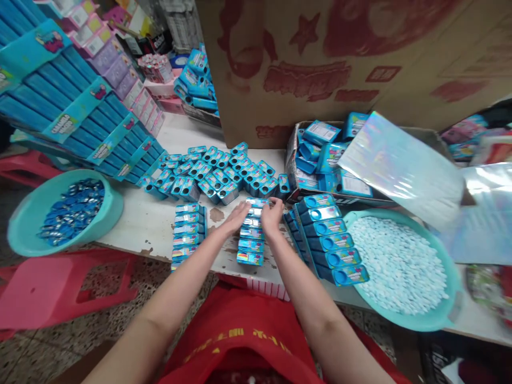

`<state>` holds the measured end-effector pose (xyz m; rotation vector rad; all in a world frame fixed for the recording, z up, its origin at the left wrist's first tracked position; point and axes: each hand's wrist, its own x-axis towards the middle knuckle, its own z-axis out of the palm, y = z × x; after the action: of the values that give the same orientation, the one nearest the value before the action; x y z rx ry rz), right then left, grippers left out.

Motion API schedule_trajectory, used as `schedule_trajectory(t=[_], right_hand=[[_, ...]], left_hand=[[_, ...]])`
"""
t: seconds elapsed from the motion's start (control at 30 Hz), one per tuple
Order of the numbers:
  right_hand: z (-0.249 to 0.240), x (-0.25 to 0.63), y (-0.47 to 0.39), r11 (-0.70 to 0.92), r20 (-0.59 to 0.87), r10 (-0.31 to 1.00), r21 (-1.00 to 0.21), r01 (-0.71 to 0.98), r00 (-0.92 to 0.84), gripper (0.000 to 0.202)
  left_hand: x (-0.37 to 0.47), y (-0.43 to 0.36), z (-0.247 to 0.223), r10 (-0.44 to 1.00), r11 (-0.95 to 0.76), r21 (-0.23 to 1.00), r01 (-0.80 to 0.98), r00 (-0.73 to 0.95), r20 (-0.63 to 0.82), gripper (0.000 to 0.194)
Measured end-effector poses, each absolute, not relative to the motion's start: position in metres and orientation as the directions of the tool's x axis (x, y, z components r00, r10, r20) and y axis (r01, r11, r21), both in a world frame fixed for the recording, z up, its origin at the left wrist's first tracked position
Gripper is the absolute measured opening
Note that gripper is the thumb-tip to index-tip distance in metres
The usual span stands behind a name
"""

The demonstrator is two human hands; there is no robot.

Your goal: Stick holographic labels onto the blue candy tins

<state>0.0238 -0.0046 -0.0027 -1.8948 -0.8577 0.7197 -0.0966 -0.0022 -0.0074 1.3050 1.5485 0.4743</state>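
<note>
In the head view a short row of small blue boxes (250, 246) runs across the front of the white table. At the row's far end my left hand (239, 215) lies against the left side, fingers fairly straight. My right hand (272, 213) is at the opposite side with its fingers bent. Between them is the farthest small blue box (257, 202), gripped from both sides; some fingertips are hidden. Left of my hands stands another row of blue boxes (187, 229). To the right, more boxes (332, 234) stand in a display tray.
Loose blue boxes with round holes (224, 173) crowd the table behind. A teal basin (18, 226) of blue wrapped pieces stands left, another teal basin (452, 298) of pale tablets right. A carton of boxes (294, 170), stacked trays (80, 101) and a pink stool (36, 288) surround the area.
</note>
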Motion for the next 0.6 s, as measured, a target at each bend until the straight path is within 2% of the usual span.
schedule_trajectory(t=[0.07, 0.13, 0.2, 0.23, 0.27, 0.3, 0.33, 0.37, 0.4, 0.47, 0.53, 0.6], right_hand=[[0.028, 0.028, -0.041, -0.222, 0.0, 0.836, -0.915, 0.338, 0.549, 0.022], [0.06, 0.043, -0.089, 0.127, 0.297, 0.888, -0.892, 0.434, 0.351, 0.026], [0.086, 0.076, -0.133, 0.367, 0.546, 0.786, -0.789, 0.492, 0.29, 0.028], [0.095, 0.099, -0.149, 0.388, 0.612, 0.711, -0.753, 0.532, 0.347, 0.028], [0.099, 0.124, -0.159, 0.323, 0.612, 0.652, -0.758, 0.567, 0.447, 0.028], [0.1, 0.149, -0.164, 0.194, 0.543, 0.632, -0.802, 0.565, 0.553, 0.031], [0.097, 0.173, -0.165, 0.045, 0.389, 0.679, -0.868, 0.494, 0.622, 0.036], [0.091, 0.194, -0.162, -0.078, 0.18, 0.739, -0.934, 0.348, 0.649, 0.042], [0.083, 0.211, -0.157, -0.17, -0.041, 0.783, -0.974, 0.15, 0.62, 0.052], [0.065, 0.227, -0.147, -0.377, -0.392, 0.814, -0.918, -0.122, 0.428, 0.068], [0.051, 0.225, -0.141, -0.488, -0.545, 0.798, -0.835, -0.255, 0.258, 0.072], [0.046, 0.212, -0.142, -0.495, -0.56, 0.806, -0.815, -0.301, 0.19, 0.067]], left_hand=[[-0.102, -0.005, 0.001, 0.921, 0.321, 0.814, 0.484, 0.039, -0.387, 0.057], [-0.098, -0.019, 0.011, 0.964, 0.257, 0.869, 0.424, -0.048, -0.261, 0.061], [-0.079, -0.043, 0.022, 0.988, 0.157, 0.942, 0.295, -0.057, -0.147, 0.065], [-0.064, -0.057, 0.027, 0.991, 0.128, 0.97, 0.208, 0.001, -0.131, 0.067], [-0.047, -0.07, 0.031, 0.986, 0.131, 0.984, 0.122, 0.092, -0.142, 0.069], [-0.028, -0.082, 0.034, 0.966, 0.168, 0.984, 0.054, 0.191, -0.175, 0.071], [-0.009, -0.092, 0.036, 0.937, 0.22, 0.975, 0.015, 0.276, -0.216, 0.073], [0.01, -0.1, 0.037, 0.907, 0.277, 0.961, 0.003, 0.329, -0.262, 0.074], [0.028, -0.105, 0.038, 0.884, 0.325, 0.946, 0.001, 0.353, -0.305, 0.075], [0.057, -0.108, 0.038, 0.865, 0.387, 0.922, 0.001, 0.345, -0.363, 0.08], [0.077, -0.107, 0.036, 0.874, 0.415, 0.91, -0.025, 0.288, -0.391, 0.082], [0.086, -0.105, 0.035, 0.891, 0.424, 0.903, -0.065, 0.211, -0.403, 0.081]])
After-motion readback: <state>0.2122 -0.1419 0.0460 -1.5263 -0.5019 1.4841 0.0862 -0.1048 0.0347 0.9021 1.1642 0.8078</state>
